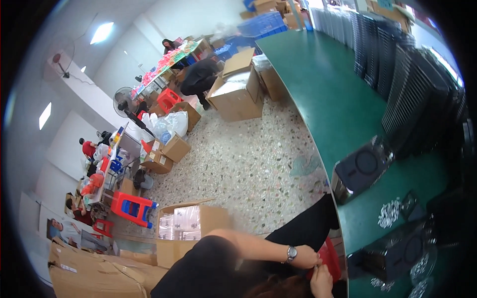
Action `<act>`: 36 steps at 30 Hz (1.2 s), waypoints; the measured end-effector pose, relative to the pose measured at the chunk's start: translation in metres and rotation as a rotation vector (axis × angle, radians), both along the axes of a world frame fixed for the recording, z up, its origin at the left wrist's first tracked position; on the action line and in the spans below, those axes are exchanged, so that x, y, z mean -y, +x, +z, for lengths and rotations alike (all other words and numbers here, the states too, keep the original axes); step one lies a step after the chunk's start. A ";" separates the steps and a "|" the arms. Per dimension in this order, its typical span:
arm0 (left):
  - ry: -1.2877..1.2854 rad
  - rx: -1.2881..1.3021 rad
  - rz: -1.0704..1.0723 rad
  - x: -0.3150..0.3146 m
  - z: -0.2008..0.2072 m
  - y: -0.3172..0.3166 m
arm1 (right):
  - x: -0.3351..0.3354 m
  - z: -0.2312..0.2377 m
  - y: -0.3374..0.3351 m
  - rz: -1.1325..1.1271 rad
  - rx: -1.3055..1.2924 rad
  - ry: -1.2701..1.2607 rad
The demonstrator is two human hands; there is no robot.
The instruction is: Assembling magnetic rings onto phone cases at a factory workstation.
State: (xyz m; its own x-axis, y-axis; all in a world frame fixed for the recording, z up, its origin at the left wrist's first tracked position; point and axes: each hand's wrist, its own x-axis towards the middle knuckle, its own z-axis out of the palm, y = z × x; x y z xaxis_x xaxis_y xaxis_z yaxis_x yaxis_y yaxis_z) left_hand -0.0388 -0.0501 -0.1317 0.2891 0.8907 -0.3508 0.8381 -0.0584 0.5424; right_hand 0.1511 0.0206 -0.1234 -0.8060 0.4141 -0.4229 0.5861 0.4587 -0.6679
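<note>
At the lower right my left hand (306,258), with a silver watch (291,254) on its wrist, meets my right hand (322,283) at the fingertips. Both are closed in a pinch; whatever lies between the fingers is too small or hidden to make out. Behind them shows a piece of red plastic (332,258), perhaps a stool. Just right of the hands, on the green table (348,218), lie dark phone cases with a ring and bar mark, one stack (362,169) farther off and another case (400,256) nearer. Small shiny silver pieces (389,212) lie heaped between them.
Tall rows of dark cases (415,94) line the table's far right side. An open carton of pink-white boxes (184,223) stands left of me, near stacked red and blue stools (133,208). Another open carton (238,97) stands ahead by a bending person (199,77).
</note>
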 end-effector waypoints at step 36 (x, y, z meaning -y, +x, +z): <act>-0.804 0.483 0.674 0.008 0.158 -0.122 | -0.015 -0.097 0.019 -0.291 -0.057 0.427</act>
State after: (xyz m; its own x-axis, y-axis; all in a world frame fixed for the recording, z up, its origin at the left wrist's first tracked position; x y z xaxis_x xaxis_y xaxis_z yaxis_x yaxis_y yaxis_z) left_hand -0.1605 -0.0579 0.0260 0.0991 0.4846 -0.8691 0.2629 0.8296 0.4925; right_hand 0.1696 0.0360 -0.2206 -0.6485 0.7508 -0.1256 0.6981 0.5208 -0.4914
